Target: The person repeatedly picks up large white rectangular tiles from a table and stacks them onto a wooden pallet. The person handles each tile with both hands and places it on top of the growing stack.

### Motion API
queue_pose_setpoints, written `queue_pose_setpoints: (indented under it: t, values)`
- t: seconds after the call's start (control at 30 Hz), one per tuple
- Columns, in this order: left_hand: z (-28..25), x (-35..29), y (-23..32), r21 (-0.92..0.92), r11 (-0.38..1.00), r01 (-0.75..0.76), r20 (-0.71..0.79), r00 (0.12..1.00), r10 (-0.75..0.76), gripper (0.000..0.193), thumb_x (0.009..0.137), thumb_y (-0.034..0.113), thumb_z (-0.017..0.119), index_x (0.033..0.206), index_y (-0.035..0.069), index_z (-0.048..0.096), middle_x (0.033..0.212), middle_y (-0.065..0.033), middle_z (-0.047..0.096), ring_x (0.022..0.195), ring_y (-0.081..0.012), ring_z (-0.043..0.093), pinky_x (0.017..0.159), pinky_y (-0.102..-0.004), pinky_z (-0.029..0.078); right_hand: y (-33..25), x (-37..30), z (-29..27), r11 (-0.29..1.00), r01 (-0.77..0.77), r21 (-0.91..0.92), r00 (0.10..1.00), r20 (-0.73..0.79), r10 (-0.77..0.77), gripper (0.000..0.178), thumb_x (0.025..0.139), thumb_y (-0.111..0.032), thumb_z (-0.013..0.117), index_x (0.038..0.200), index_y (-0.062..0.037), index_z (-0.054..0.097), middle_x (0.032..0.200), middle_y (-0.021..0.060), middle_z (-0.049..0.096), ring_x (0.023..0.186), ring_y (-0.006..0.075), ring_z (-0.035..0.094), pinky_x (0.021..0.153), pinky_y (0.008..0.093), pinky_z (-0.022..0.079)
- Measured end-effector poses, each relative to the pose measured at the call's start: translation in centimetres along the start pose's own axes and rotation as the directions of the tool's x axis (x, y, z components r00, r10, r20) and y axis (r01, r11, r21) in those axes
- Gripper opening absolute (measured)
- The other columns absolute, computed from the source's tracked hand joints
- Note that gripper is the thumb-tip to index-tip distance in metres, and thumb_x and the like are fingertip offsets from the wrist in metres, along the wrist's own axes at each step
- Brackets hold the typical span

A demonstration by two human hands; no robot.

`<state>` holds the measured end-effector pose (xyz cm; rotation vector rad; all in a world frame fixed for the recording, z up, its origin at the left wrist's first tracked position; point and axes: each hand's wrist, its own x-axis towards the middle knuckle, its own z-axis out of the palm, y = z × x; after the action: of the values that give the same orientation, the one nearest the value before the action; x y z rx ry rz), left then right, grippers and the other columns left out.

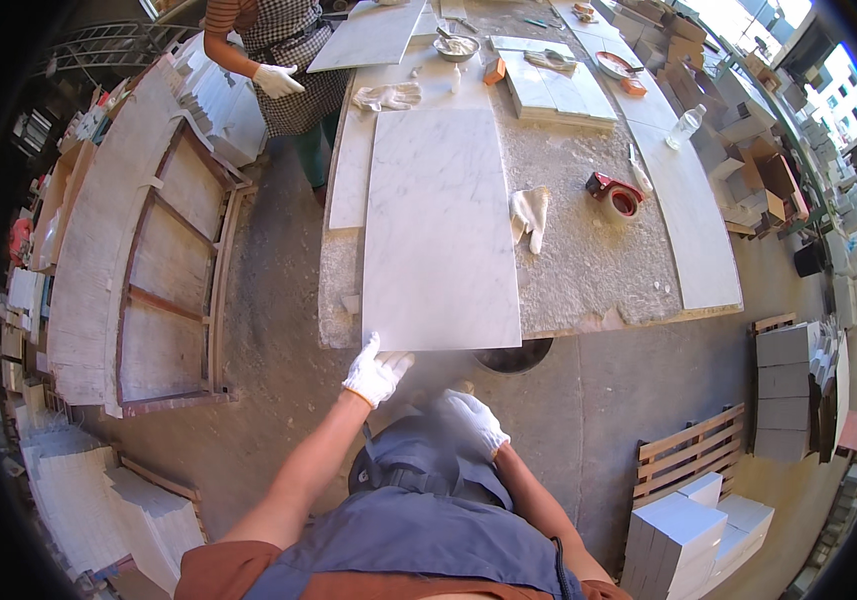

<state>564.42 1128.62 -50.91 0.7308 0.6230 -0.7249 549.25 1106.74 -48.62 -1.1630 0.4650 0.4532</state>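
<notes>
A long white marble slab with faint grey veins lies in front of me, its near end jutting past the worktable's edge. At its near left corner is my left hand, in a white knitted glove; the thumb rests at the slab's edge and the fingers lie along below it, gripping there. My right hand, gloved too, is closed below the near edge, close to my dark apron. A small tan bit shows at its fingertips, too hazy to name. Pale dust blurs the space between both hands.
On the dusty worktable lie a loose glove, a red tape dispenser and stacked marble tiles. A clear bottle stands at right. Across the left side, a co-worker's gloved hand hangs near another slab.
</notes>
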Motion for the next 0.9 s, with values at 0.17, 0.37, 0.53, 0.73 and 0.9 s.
queue_pose_setpoints:
  t: [0.17, 0.37, 0.53, 0.73, 0.9]
  values:
    - [3.3, -0.9, 0.7, -0.244, 0.970, 0.015, -0.166, 0.985, -0.056, 0.055, 0.109, 0.046, 0.039, 0.143, 0.004, 0.046, 0.151, -0.0139, 0.049, 0.143, -0.0324, 0.041, 0.115, -0.0489, 0.043, -2.0, 6.5, 0.3, 0.987, -0.031, 0.158, 0.970, 0.242, -0.009, 0.019, 0.110, -0.023, 0.047, 0.103, -0.0100, 0.060, 0.084, -0.0023, 0.054, 0.068, 0.0090, 0.052, 0.058, 0.0239, 0.046]
    - [4.5, -0.8, -0.5, -0.237, 0.971, -0.012, -0.317, 0.946, -0.065, 0.043, 0.110, 0.043, 0.042, 0.132, 0.009, 0.056, 0.137, -0.0120, 0.060, 0.127, -0.0334, 0.056, 0.097, -0.0471, 0.055, -4.1, 8.4, 0.2, 0.810, 0.532, -0.246, 0.834, 0.319, -0.451, 0.028, 0.109, -0.032, 0.046, 0.099, -0.0099, 0.061, 0.087, 0.0026, 0.056, 0.078, 0.0169, 0.056, 0.071, 0.0340, 0.050]
    - [8.2, -2.4, -2.6, -0.450, 0.887, 0.107, -0.204, 0.954, -0.219, 0.047, 0.110, 0.039, 0.041, 0.131, -0.001, 0.053, 0.128, -0.0212, 0.063, 0.112, -0.0409, 0.065, 0.089, -0.0491, 0.062, -6.7, 7.9, 0.9, 0.980, -0.008, 0.199, 0.970, -0.236, 0.056, 0.049, 0.104, -0.047, 0.054, 0.126, -0.0036, 0.063, 0.113, 0.0109, 0.068, 0.100, 0.0230, 0.063, 0.091, 0.0366, 0.052]
    - [12.6, -5.0, -1.9, -0.269, 0.876, 0.401, 0.119, 0.916, -0.383, 0.049, 0.110, 0.033, 0.044, 0.138, -0.007, 0.046, 0.129, -0.0246, 0.062, 0.112, -0.0406, 0.065, 0.097, -0.0454, 0.059, -10.3, 7.8, -0.3, 0.677, 0.184, 0.712, 0.801, -0.508, 0.317, 0.057, 0.102, -0.054, 0.056, 0.123, -0.0016, 0.062, 0.118, 0.0109, 0.066, 0.098, 0.0257, 0.065, 0.085, 0.0404, 0.056]
    - [15.6, -6.0, 8.9, 0.715, 0.481, 0.508, -0.065, 0.732, -0.678, 0.051, 0.105, 0.037, 0.057, 0.134, -0.005, 0.054, 0.116, -0.0267, 0.068, 0.106, -0.0343, 0.070, 0.091, -0.0445, 0.060, -13.7, 6.9, -1.9, 0.507, 0.320, 0.801, 0.812, -0.507, 0.289, 0.053, 0.101, -0.051, 0.059, 0.122, -0.0021, 0.061, 0.118, 0.0115, 0.067, 0.103, 0.0277, 0.066, 0.088, 0.0429, 0.057]
